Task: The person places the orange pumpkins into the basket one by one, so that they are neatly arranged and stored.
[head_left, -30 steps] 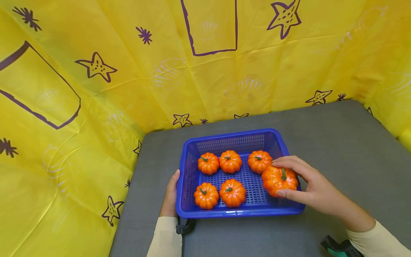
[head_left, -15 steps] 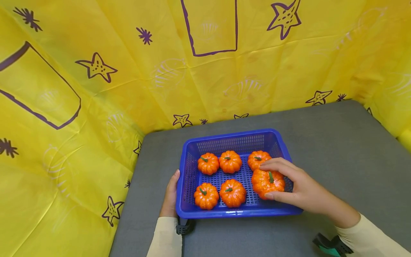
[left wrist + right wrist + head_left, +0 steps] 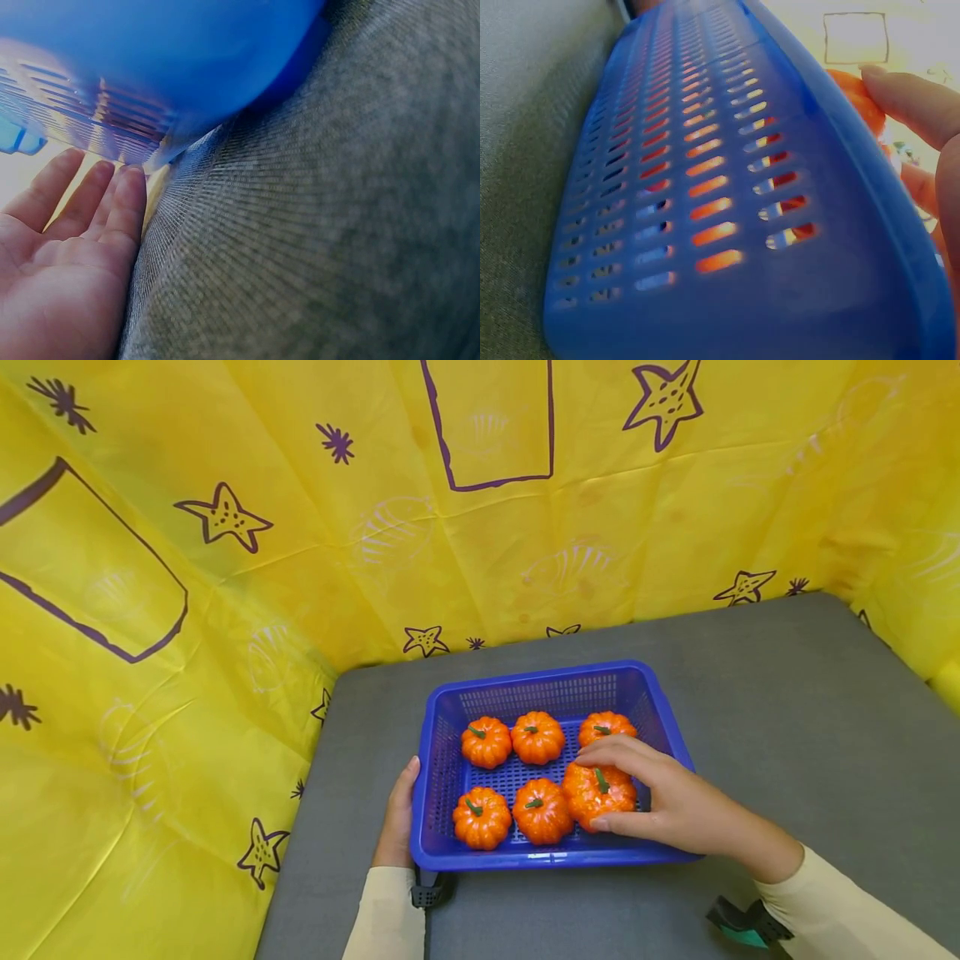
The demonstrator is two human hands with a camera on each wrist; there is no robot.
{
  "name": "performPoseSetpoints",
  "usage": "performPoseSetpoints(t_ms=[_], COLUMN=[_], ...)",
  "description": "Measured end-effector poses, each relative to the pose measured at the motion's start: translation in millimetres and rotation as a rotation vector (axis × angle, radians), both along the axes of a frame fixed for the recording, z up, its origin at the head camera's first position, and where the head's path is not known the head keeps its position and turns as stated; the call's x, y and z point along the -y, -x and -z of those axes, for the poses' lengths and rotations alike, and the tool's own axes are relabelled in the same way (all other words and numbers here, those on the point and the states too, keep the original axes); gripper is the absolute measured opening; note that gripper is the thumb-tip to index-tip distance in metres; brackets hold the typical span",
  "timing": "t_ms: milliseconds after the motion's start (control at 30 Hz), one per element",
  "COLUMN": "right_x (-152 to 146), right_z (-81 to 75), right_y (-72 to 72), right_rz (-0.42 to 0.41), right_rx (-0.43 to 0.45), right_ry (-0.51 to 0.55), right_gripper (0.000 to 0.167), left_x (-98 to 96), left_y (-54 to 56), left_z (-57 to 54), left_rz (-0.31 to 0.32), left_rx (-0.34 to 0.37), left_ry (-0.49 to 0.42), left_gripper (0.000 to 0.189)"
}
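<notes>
A blue plastic basket with slotted walls holds several small orange pumpkins, among them a front-left pumpkin and a back-right pumpkin. My right hand grips another pumpkin, thumb at its near side and fingers at its far side. That pumpkin is over the front right of the basket, close beside the front-middle pumpkin; whether they touch I cannot tell. Against the basket's left wall rests my left hand. In the left wrist view its fingers are nearly straight, tips at the slotted wall.
The basket stands on a grey cloth-covered table. Behind and to the left hangs a yellow sheet printed with starfish. Both forearms wear pale sleeves, and a dark strap sits below the right wrist.
My right hand has carried its pumpkin leftward from the basket's right edge to beside the front-middle pumpkin. My left hand and the basket have stayed in place.
</notes>
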State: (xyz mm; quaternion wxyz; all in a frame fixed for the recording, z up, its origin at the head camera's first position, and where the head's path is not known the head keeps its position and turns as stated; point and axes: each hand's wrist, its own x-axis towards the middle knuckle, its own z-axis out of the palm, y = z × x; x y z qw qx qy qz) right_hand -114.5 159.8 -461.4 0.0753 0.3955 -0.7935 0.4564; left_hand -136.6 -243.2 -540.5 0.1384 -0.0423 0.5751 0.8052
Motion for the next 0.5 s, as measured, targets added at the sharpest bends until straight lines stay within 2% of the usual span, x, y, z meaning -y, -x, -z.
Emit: performPoseSetpoints(t_ms=[267,500], right_x=[4.3,7.1], right_z=[4.8,6.0], right_y=[-0.4,-0.9], right_rz=[0.000,0.021], right_rx=[0.015,-0.048], right_ry=[-0.090,-0.158], right_gripper=[0.056,0.051], left_x=[-0.6,0.0], left_y=[-0.5,0.6], left_z=[-2.1,0.0], left_rz=[-0.003,-0.012], left_rx=[0.011,0.016], left_ry=[0.007,0.014], left_gripper=[0.075,0.075])
